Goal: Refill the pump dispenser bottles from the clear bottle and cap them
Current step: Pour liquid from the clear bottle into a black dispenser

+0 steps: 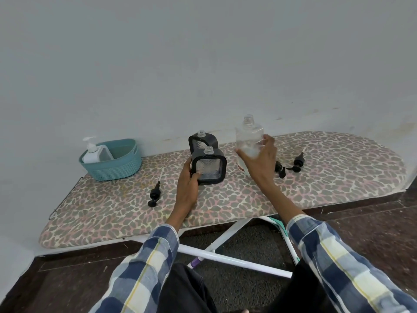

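Leopard-print ironing board [316, 177] spans the view; teal basket [117, 164] sits at its ten o'clock end, a white pump bottle [91, 152] inside; right hand [259, 159] wraps the clear bottle [249, 138], uncapped and upright, at one o'clock of centre; left hand [188, 184] grips the near dispenser bottle [209, 167], open-necked, with the second dispenser bottle [202, 141] just behind at twelve; two black pump heads [291, 164] lie at three o'clock, one pump head [154, 194] at eight.
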Available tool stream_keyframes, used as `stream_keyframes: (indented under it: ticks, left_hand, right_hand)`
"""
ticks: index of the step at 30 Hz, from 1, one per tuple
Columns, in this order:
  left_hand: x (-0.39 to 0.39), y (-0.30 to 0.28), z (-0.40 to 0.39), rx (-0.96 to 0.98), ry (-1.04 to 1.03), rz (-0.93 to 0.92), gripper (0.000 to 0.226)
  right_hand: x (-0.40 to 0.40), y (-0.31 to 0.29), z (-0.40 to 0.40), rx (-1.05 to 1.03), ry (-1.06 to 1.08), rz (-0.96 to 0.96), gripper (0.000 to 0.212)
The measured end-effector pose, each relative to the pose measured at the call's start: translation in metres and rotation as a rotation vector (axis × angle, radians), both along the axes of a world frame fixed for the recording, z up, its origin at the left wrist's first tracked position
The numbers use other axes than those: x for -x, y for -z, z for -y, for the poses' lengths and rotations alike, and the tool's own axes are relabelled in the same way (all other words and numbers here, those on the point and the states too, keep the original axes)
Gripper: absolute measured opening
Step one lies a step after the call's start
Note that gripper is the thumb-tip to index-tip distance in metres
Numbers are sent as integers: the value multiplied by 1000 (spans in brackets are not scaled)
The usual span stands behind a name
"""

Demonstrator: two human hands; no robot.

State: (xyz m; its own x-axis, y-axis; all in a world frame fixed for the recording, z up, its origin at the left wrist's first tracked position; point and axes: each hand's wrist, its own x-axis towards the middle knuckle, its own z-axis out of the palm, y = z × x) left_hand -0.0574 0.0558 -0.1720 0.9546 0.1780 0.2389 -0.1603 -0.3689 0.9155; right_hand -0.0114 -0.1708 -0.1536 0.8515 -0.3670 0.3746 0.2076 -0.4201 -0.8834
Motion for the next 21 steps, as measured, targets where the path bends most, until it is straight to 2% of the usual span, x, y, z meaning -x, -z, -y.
stream_keyframes:
  ticks: [4, 7, 11, 17, 21]
  left_hand:
    - [-3, 4, -1, 48, -16, 13, 54]
    - [-7, 9, -7, 53, -46, 44, 55]
    - [0, 3, -4, 45, -73, 106, 54]
    - [0, 7, -7, 18, -78, 160, 54]
    - [2, 6, -6, 0, -64, 152, 55]
  right_hand:
    - [-8, -1, 0, -16, -124, -15, 75]
    - [-14, -9, 6, 109, -160, 1, 70]
    - [-21, -23, 18, 326, -312, 44, 65]
    - [-32, -44, 30, 631, -462, -15, 85]
    - [-35, -54, 35, 787, -465, -13, 78]
